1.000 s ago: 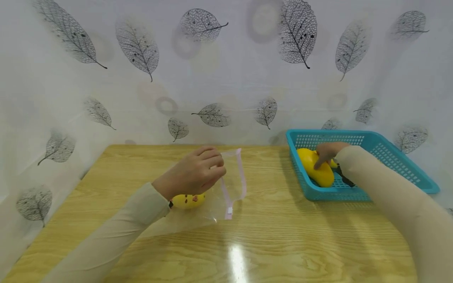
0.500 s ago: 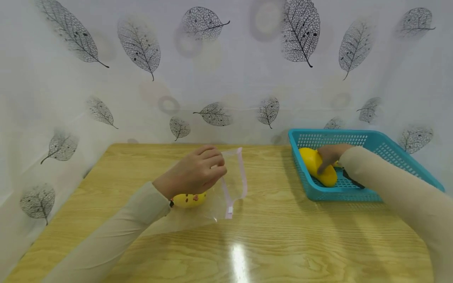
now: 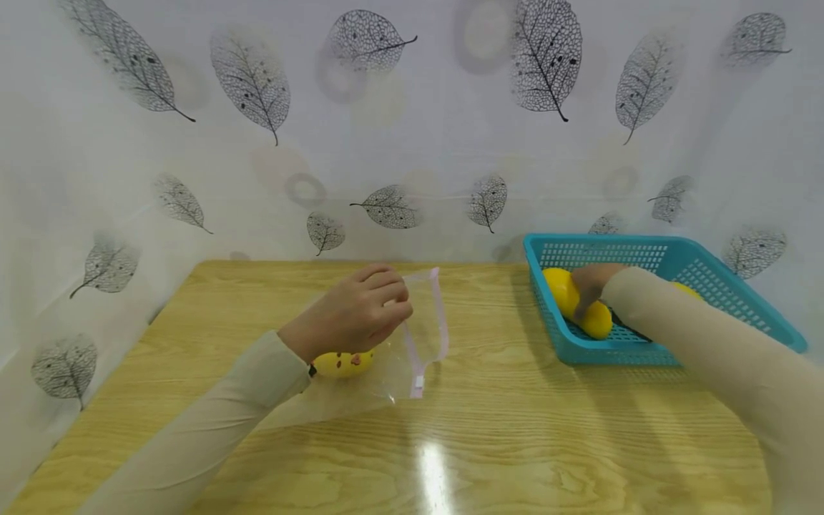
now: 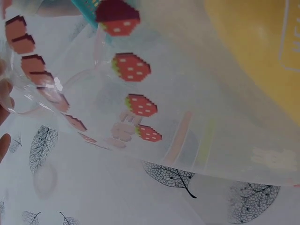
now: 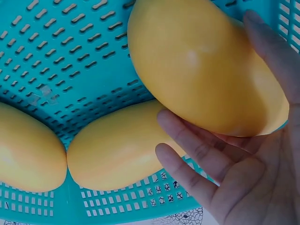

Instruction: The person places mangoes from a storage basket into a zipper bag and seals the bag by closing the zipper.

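Observation:
My left hand (image 3: pixel 360 312) pinches the upper edge of a clear zip bag (image 3: pixel 410 343) near its pink-trimmed mouth, which carries a white slider (image 3: pixel 420 382). Inside the bag lies a yellow object (image 3: pixel 340 365), partly hidden by the hand; the left wrist view shows strawberry prints (image 4: pixel 131 67) on the plastic. At the right, my right hand (image 3: pixel 595 282) reaches into a blue basket (image 3: pixel 637 352) and holds a smooth yellow mango (image 5: pixel 197 70), thumb on one side and fingers under the other. Two more mangoes, a middle one (image 5: pixel 117 150) and a left one (image 5: pixel 28 150), lie beside it.
A wood-grain table (image 3: pixel 508 422) bears the bag and the basket. Behind it hangs a pale curtain (image 3: pixel 438 129) printed with leaves. The basket's raised rim (image 3: pixel 528 265) surrounds the mangoes.
My right hand has shifted slightly within the basket around the mango, and another yellow mango now shows beyond the right sleeve. The left hand and the bag stay still.

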### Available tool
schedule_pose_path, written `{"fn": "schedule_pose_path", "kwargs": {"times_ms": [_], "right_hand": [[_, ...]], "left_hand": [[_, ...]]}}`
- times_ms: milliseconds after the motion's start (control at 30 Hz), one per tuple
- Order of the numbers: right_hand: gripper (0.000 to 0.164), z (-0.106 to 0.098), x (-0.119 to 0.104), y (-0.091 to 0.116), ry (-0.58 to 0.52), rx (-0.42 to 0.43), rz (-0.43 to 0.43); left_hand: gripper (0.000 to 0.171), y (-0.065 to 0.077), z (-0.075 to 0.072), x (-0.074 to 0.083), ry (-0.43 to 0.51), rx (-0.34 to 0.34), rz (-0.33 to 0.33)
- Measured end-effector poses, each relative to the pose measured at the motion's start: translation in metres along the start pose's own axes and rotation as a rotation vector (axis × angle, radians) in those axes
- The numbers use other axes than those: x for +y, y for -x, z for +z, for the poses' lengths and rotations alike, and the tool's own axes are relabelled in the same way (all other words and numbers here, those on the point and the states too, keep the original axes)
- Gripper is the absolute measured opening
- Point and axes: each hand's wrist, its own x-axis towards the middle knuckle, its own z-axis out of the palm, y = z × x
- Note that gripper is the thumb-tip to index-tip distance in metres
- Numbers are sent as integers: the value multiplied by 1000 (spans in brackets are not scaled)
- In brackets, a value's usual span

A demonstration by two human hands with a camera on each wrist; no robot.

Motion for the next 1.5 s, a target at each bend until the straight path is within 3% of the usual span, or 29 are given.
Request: {"fn": "schedule_pose_path", "kwargs": {"times_ms": [267, 400, 633, 933, 1500], "right_hand": [[70, 1, 1, -3, -5, -3, -23], [78, 0, 4, -1, -48, 2, -26], [107, -3, 11, 1, -96, 1, -3], [79, -5, 17, -3, -139, 37, -16], [77, -6, 8, 1, -125, 69, -8]], "left_hand": [[6, 0, 0, -1, 6, -9, -10], [7, 0, 0, -1, 4, -18, -11], [5, 0, 0, -2, 0, -11, -5], [8, 1, 0, -1, -2, -8, -11], [6, 1, 3, -1, -1, 3, -9]]}}
